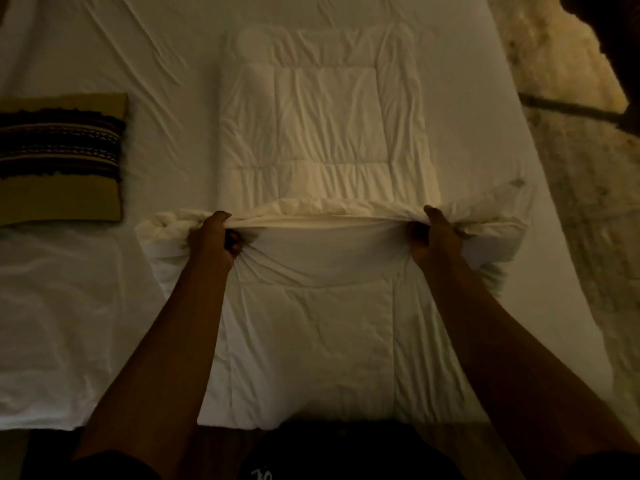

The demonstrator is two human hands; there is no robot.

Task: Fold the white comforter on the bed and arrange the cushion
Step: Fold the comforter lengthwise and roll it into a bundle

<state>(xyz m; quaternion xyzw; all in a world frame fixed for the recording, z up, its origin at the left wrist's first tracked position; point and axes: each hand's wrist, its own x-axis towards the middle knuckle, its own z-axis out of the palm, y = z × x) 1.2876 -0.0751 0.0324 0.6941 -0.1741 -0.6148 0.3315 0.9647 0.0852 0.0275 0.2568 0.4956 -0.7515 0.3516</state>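
The white quilted comforter (322,126) lies as a long folded strip down the middle of the bed. A raised fold runs across it at mid-frame. My left hand (216,239) grips the bunched fabric at the fold's left end. At the fold's right end my right hand (433,237) grips the fabric too, and the cloth is stretched taut between them. An olive cushion (59,157) with dark patterned stripes lies flat on the sheet at the left edge, apart from the comforter.
The bed's white sheet (86,306) is wrinkled around the comforter. The mattress's right edge curves past a pale shaggy rug (571,202) on the floor. The bed's near edge is at my body, bottom of frame.
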